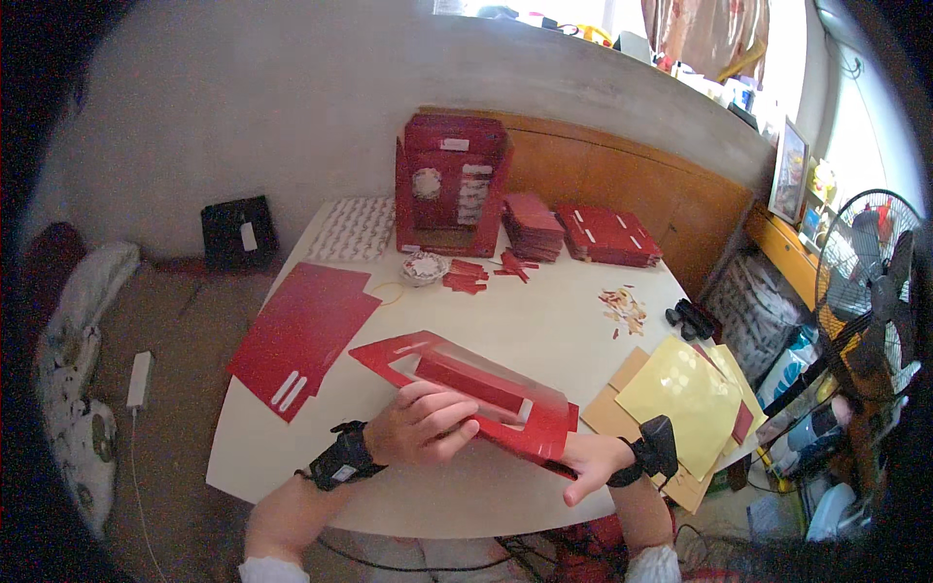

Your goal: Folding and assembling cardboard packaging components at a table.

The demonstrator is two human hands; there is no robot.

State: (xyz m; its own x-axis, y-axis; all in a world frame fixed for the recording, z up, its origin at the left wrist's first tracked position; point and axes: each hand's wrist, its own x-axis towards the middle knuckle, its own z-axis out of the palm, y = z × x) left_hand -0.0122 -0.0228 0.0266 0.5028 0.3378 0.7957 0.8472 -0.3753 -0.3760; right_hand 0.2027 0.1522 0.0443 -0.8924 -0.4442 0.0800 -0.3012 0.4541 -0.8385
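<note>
A flat red cardboard box blank with a clear window (465, 386) lies across the near side of the white table (544, 321). My left hand (423, 425) rests on its near edge, fingers curled over the card beside the window. My right hand (591, 463) grips the blank's lower right corner from underneath. Both wrists wear black bands.
A red card sheet (301, 332) lies at the table's left edge. At the back stand an upright red box (449, 185), stacks of red blanks (607, 233) and a patterned sheet (356, 228). Yellow and brown sheets (685, 394) lie on the right; a fan (870, 291) stands beyond them.
</note>
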